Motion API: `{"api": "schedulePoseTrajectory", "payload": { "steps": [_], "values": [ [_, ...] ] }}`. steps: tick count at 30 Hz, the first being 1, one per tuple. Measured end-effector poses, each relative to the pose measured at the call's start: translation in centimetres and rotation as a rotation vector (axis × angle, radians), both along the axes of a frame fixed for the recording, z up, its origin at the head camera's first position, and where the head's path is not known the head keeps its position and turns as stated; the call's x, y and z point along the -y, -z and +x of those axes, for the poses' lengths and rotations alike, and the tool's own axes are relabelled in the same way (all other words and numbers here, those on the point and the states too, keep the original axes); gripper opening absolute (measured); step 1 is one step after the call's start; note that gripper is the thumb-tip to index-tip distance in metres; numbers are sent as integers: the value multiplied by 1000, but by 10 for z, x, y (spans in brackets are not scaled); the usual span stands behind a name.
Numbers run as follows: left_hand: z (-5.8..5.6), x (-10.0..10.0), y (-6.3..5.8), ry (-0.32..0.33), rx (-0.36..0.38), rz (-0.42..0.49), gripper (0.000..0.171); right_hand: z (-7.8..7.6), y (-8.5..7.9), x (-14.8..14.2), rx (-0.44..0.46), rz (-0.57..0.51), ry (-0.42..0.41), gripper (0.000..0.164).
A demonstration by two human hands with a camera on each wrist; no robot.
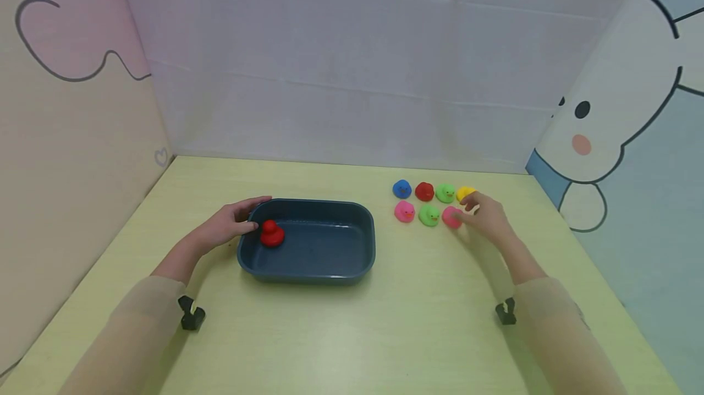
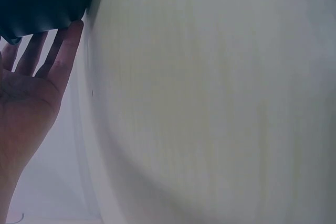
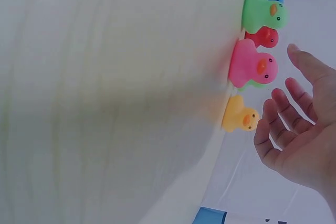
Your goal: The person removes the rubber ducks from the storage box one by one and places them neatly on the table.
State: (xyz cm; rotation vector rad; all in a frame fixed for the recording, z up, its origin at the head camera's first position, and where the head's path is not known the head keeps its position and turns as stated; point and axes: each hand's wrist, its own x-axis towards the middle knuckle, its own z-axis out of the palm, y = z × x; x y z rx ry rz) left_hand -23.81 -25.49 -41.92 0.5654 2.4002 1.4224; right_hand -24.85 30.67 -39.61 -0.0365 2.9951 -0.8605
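A dark blue rectangular tray (image 1: 313,277) stands on the table with one red rubber duck (image 1: 272,234) inside, near its left wall. My left hand (image 1: 224,227) holds the tray's left end, thumb over the rim and fingers along the outside; the left wrist view shows fingertips against the tray's outer side. My right hand (image 1: 486,219) hovers by the right end of the duck group, fingers loosely curved and apart. Nearest to it are a pink duck (image 3: 252,66) and a yellow duck (image 3: 240,116). The right wrist view shows a gap between the hand and the pink duck.
Left of the right hand, two rows hold a blue duck (image 1: 402,189), a red duck (image 1: 425,191), two green ducks (image 1: 429,216) and another pink duck (image 1: 404,211). A pale cloth wall (image 1: 330,120) rises behind the table (image 1: 352,334); printed panels flank both sides.
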Motion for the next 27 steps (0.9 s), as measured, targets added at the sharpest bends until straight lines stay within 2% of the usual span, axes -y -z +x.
{"api": "schedulePoseTrajectory", "payload": {
  "steps": [8, 27],
  "values": [
    [-1, 0, 0, 4, 10, 15, 57, 7, -15, 10, -11, -5, 2, 46],
    [-2, 1, 1, 8, 14, 7, 57, 24, -57, 67, -130, -68, -109, 36]
  ]
}}
